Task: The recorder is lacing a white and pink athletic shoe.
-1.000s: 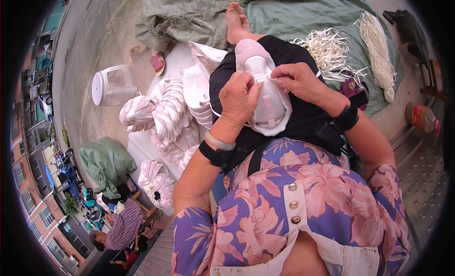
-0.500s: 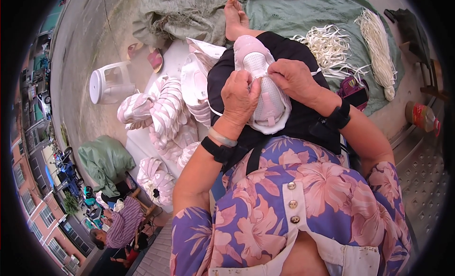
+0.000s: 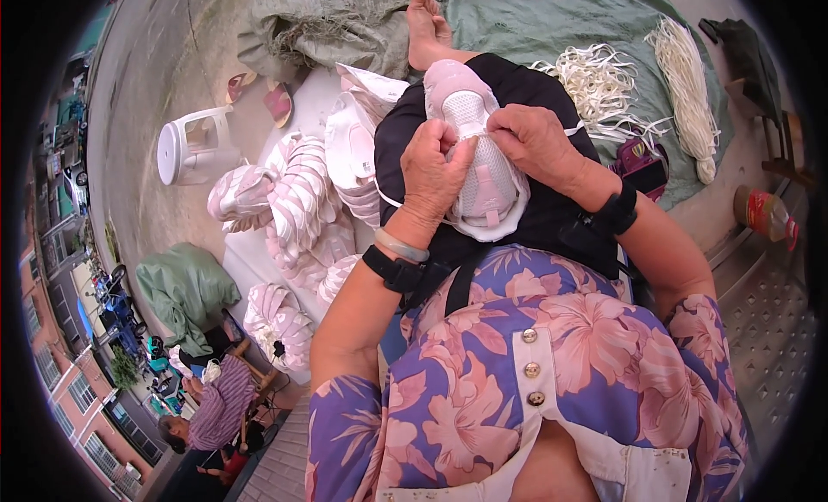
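Observation:
On my lap, over black trousers, lies a pink and white shoe upper, its toe end pointing away from me. Both hands pinch a white shoelace over the lace opening, close together. Closed thumb to fingers, my left hand is on the left side of the upper. On the other side, my right hand is closed too, its fingertips at the lace holes. One lace length loops out left of my left wrist; another bit shows right of my right hand. The exact spot the fingertips grip is partly hidden.
Stacked pink and white shoe uppers lie at the left, near a white plastic stool. At the right, loose white laces and a lace bundle rest on a green sheet. A co-worker sits at lower left.
The view has shifted slightly. Both hands stay at the lace opening, with the left fingers moved only a little; the shoe upper keeps its place on my lap.

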`<state>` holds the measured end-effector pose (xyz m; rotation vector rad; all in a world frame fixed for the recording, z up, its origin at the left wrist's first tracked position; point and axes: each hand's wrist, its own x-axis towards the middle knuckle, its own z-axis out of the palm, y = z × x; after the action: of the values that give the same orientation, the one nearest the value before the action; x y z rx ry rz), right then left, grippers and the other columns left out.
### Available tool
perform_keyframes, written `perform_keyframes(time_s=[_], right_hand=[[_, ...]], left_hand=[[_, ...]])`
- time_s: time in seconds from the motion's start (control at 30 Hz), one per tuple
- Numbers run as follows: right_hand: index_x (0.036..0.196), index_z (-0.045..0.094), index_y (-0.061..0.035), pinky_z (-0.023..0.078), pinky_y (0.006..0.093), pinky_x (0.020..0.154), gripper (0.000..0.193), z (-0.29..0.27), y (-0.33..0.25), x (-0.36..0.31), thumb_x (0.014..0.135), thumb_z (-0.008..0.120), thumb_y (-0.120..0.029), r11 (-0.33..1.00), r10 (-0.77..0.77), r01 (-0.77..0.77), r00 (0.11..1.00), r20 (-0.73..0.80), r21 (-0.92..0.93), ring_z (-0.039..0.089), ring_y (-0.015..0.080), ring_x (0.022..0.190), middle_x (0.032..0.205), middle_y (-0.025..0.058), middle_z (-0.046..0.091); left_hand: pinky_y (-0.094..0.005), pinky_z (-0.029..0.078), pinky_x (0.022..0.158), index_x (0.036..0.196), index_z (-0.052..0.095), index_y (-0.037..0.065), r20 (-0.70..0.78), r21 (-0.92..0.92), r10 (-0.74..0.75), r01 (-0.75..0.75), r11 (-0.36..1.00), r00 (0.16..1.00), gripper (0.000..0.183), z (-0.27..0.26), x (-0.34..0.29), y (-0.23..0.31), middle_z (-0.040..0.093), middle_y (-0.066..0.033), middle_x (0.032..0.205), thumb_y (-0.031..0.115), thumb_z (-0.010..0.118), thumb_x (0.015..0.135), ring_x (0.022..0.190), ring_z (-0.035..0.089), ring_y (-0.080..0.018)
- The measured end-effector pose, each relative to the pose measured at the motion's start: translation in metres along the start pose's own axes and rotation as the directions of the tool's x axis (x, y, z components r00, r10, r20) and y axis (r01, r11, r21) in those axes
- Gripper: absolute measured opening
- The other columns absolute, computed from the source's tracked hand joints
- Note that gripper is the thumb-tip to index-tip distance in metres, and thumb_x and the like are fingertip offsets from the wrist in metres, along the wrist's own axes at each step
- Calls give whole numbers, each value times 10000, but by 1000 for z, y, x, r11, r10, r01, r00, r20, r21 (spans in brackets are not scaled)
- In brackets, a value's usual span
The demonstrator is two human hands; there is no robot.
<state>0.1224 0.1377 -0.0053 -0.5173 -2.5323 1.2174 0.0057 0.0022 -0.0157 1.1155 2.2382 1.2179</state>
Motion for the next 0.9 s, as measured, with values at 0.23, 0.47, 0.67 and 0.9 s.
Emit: perform_keyframes(time_s=[0.23,0.47,0.67,0.9], right_hand=[[817,594,-26,464,410,665,107,0,1,-2,752,535,-89,1000,-20,20,1000,-13,4,590,336,738,754,153,592],[785,587,-34,464,421,652,82,3,3,-1,748,541,-90,998,-42,42,999,-3,-50,590,330,722,729,144,584],[785,575,-30,456,374,593,45,7,2,0,749,553,-43,995,-86,82,994,-73,-63,581,307,667,716,121,565],[813,571,-38,456,385,585,65,13,3,-2,748,574,-44,991,-115,107,988,-105,-81,579,314,677,723,126,560]], left_hand=[[-228,407,511,736,502,32,-2,35,33,-33,999,999,231,1,0,0,481,1,612,123,714,722,539,429,-81],[-233,407,511,741,495,41,-47,21,41,-40,999,998,241,5,0,-3,474,-1,620,137,715,715,540,429,-87],[-234,408,511,738,497,43,-47,11,31,-31,999,998,235,5,0,-2,476,-1,619,135,712,717,538,427,-88],[-237,410,513,735,490,42,-30,6,2,-2,1000,1000,239,5,-1,-3,479,-7,626,139,709,722,540,431,-92]])
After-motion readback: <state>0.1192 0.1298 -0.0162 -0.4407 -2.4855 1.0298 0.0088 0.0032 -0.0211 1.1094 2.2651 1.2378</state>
